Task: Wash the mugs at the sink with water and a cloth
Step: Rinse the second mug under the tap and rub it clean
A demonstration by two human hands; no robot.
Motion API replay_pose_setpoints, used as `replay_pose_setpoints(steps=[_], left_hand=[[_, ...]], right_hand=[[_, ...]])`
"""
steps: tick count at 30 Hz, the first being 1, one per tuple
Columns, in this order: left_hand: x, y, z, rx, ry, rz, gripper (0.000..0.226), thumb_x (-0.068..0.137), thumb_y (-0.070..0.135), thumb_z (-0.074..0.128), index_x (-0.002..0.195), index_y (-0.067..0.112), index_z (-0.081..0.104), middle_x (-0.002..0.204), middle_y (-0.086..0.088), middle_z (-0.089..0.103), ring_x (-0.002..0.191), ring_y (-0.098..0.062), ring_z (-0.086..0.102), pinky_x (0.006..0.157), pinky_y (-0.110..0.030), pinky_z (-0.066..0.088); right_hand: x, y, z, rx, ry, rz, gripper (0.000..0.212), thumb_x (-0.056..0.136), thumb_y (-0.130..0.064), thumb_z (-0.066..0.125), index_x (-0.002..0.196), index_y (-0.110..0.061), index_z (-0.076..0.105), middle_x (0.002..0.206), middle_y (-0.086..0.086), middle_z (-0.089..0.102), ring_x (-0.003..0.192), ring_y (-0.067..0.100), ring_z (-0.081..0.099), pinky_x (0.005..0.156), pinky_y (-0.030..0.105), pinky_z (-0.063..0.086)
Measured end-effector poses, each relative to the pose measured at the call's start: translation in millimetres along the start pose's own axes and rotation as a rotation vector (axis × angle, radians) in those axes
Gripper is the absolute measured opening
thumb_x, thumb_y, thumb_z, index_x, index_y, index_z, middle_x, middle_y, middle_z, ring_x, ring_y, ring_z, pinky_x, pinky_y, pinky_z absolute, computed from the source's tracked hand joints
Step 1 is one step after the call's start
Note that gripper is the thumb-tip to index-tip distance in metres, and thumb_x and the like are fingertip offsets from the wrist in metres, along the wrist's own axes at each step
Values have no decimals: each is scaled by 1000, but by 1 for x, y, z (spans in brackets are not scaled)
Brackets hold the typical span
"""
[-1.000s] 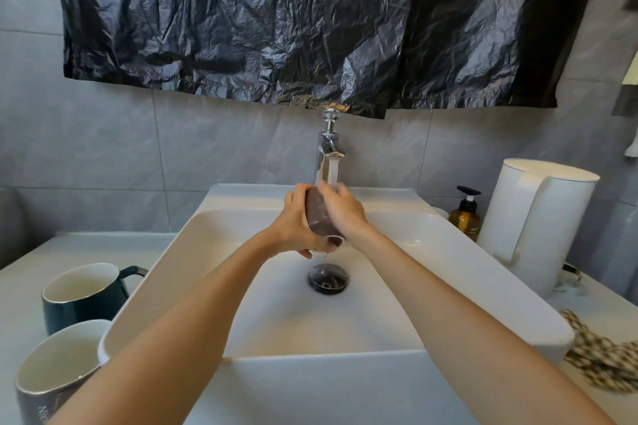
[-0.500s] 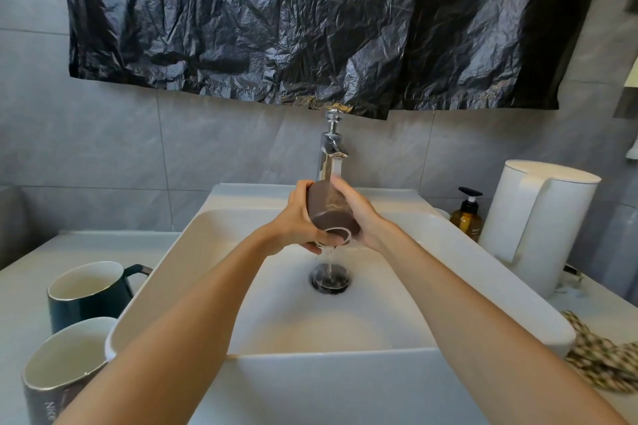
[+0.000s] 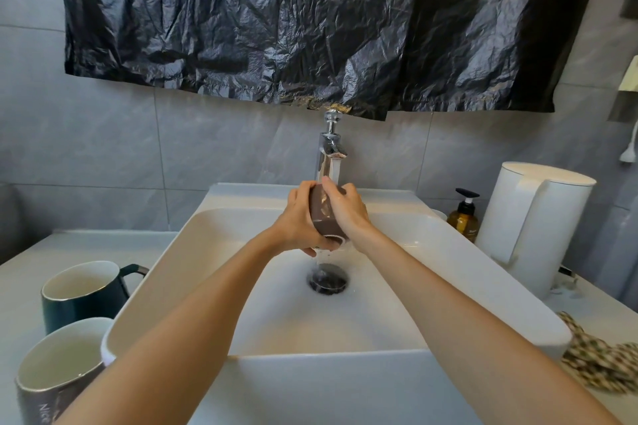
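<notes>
I hold the brown mug (image 3: 319,214) in both hands under the tap (image 3: 330,155), at the far middle of the sink (image 3: 483,290). My left hand (image 3: 297,221) wraps its left side and my right hand (image 3: 350,214) curls over its right side and top, so each hand is closed round it. The mug is tipped with its mouth down and toward me, and water (image 3: 319,257) spills from the rim straight into the drain (image 3: 327,279) below.

I judge this to be the rinsing of the first mug, with most of the job left. The cloth (image 3: 604,362) lies bunched on the surface at the near right, well apart from my hands, so no wiping is under way. Two more mugs wait upright on the surface to the left of the sink: a dark green mug (image 3: 83,291) farther off and a grey mug (image 3: 51,369) nearer me. I cannot tell whether either holds water or has been washed. By my reckoning, what remains is to wipe this mug with the cloth, then take the other two through the sink.
</notes>
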State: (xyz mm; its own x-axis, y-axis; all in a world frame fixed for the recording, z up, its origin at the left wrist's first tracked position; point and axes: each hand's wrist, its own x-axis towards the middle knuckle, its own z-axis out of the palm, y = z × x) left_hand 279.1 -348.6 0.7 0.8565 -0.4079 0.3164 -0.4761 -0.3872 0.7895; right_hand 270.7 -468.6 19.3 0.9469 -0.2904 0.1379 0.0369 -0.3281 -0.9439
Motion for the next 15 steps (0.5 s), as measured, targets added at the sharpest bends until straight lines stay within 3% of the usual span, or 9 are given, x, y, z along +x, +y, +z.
replay_pose_setpoints(steps=[3, 6, 8, 12, 15], left_hand=[[-2, -4, -3, -26, 1, -24, 100, 59, 9, 90, 135, 26, 26, 125, 4, 28, 114, -28, 51, 60, -43, 61], [-3, -5, -9, -99, -1, -72, 97, 62, 4, 88, 132, 28, 24, 128, -1, 29, 113, -29, 53, 60, -40, 61], [-2, -3, -10, -120, 5, -83, 96, 63, 3, 86, 131, 28, 23, 129, -3, 29, 112, -30, 54, 59, -38, 61], [-3, -6, -7, -71, -7, -86, 94, 61, 6, 89, 130, 26, 28, 125, -2, 30, 110, -29, 54, 58, -39, 61], [-3, -9, -6, -53, -31, -95, 94, 60, 5, 89, 129, 25, 28, 126, -2, 30, 112, -29, 52, 60, -40, 61]], right_hand=[[-3, 3, 1, 128, -120, 63, 43, 90, -61, 43, 109, -22, 47, 111, 8, 62, 94, 25, 63, 81, 40, 54], [-4, 5, 10, -108, -75, -184, 45, 95, -51, 42, 133, -26, 40, 129, -2, 48, 110, 20, 54, 85, 36, 50], [-6, 1, 12, -144, -34, -244, 49, 97, -48, 41, 142, -29, 35, 131, -3, 44, 112, 20, 51, 83, 31, 48], [0, -3, 9, 109, -85, 73, 51, 95, -57, 38, 126, -18, 52, 115, 10, 64, 97, 27, 65, 83, 38, 55], [-8, 1, 12, -3, -91, 22, 46, 100, -50, 27, 125, -17, 46, 117, 10, 60, 107, 29, 60, 97, 46, 49]])
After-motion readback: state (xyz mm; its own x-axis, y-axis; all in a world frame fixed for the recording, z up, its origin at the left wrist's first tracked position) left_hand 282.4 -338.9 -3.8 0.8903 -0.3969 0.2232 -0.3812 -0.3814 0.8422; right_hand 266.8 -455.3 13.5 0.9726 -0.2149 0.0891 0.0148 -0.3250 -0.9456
